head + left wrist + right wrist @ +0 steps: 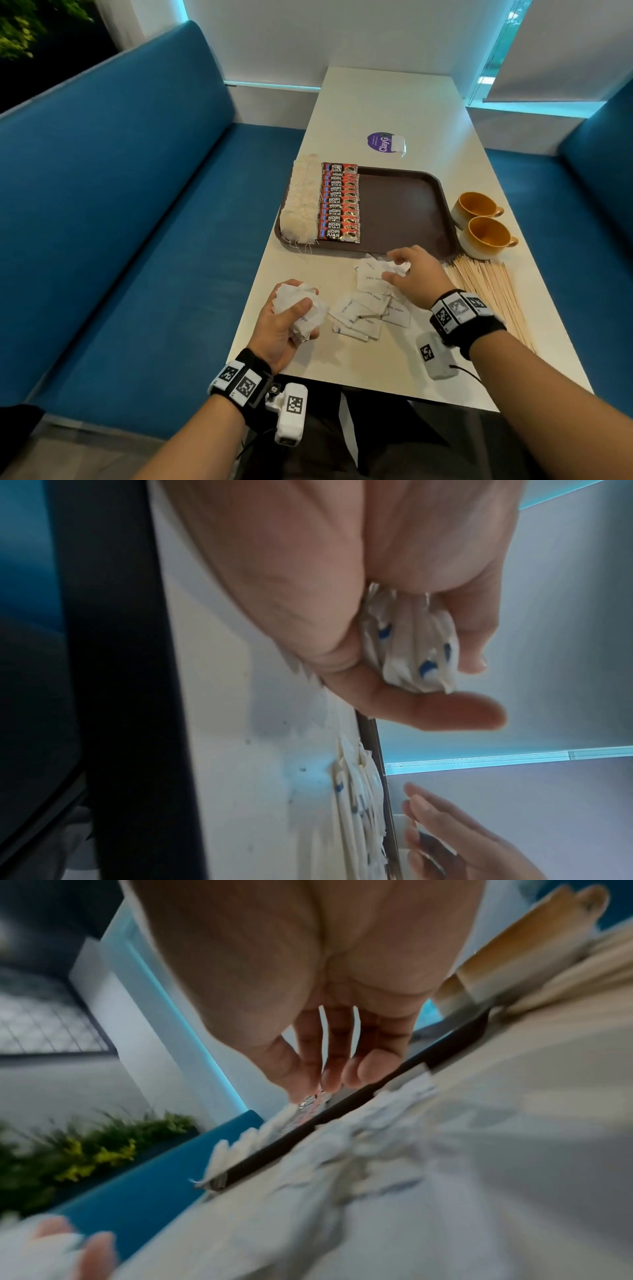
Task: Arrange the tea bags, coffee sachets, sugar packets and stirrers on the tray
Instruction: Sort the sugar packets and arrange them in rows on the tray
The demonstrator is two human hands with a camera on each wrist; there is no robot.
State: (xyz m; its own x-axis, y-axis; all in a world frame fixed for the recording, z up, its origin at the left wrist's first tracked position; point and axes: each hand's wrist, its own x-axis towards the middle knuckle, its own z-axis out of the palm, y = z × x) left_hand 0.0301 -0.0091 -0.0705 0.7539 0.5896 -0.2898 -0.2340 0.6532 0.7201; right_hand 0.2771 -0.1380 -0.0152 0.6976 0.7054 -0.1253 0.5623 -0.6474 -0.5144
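Clutching sugar packet bundle (pixel 298 310) — left hand (pixel 286 318); right hand (pixel 416 274) apparently spread, over loose packets (pixel 368 308).

My sugar packets (pixel 368 305) are white with blue marks, I think; tray (pixel 404 209) brown, sachets (pixel 339 202) red-and-black, cups (pixel 479 219) ochre.

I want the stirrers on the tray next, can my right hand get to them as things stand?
Probably yes. The right hand is over the loose sugar packets, and the stirrers lie uncovered on the table just to its right, nothing between.

Black wristbands (pixel 479 329) with checkered markers
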